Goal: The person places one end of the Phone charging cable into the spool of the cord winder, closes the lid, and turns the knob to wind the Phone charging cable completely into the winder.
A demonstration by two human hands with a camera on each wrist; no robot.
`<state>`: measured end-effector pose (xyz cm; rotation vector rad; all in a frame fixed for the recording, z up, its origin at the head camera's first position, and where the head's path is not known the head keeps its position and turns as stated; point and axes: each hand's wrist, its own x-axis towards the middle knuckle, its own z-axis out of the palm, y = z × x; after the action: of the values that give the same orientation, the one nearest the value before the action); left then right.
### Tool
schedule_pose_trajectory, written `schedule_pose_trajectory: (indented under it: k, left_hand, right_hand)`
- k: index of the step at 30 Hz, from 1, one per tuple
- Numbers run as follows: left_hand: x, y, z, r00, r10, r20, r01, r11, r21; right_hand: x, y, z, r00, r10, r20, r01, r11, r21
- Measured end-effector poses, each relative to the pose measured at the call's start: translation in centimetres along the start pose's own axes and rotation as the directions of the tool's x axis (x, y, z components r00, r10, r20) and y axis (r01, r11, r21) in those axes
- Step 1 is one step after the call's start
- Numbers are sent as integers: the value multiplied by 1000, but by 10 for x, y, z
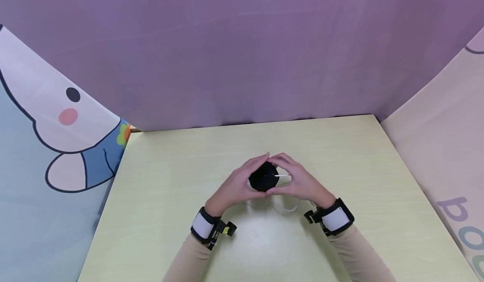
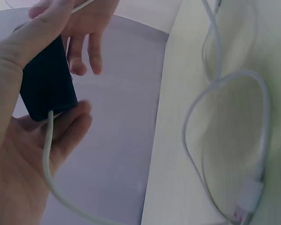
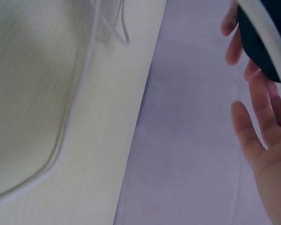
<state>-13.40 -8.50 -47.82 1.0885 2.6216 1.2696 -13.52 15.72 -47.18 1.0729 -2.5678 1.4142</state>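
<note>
There are one left hand [image 1: 232, 186], one right hand [image 1: 304, 183], two sleeves [image 1: 188, 260], two wrist straps [image 1: 336, 219], one black object [image 1: 262, 180], one table [image 1: 170, 164], one backdrop [image 1: 242, 63] and at least one white cable [image 2: 267, 112]

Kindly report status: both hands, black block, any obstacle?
Left hand holds black block above table. Right hand beside it, fingers loosely extended. White cable enters block. Cord loops below might snag.

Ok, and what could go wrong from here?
The white cable hangs from the black block held by the left hand; a snag might strain that joint or tug the block loose. A cable loop over the table might tangle if the block is turned.
</note>
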Motion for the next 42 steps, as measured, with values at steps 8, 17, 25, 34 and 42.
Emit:
schedule_pose_trajectory:
  k: [8, 17, 25, 34, 42]
  left_hand:
    - [4, 2, 2, 997, 43, -57, -47, 997, -68]
    - [4, 5, 3, 972, -15, -235, -34, 978, -206]
    - [6, 13, -5, 923, -34, -383, -95, 945, -313]
    - [7, 22, -12, 913, -51, -404, -140, 892, -430]
    - [5, 24, -17, 918, -102, -383, -120, 849, -514]
  right_hand:
    - [-1, -1, 0, 988, 155, 20, -153, 942, 299]
    - [-3, 7, 13, 992, 127, 10, -98, 713, 694]
    - [-2, 12, 36, 978, 81, 191, -197, 642, 741]
    - [3, -1, 54, 974, 85, 209, -198, 767, 610]
    - [8, -8, 58, 974, 13, 226, -143, 806, 574]
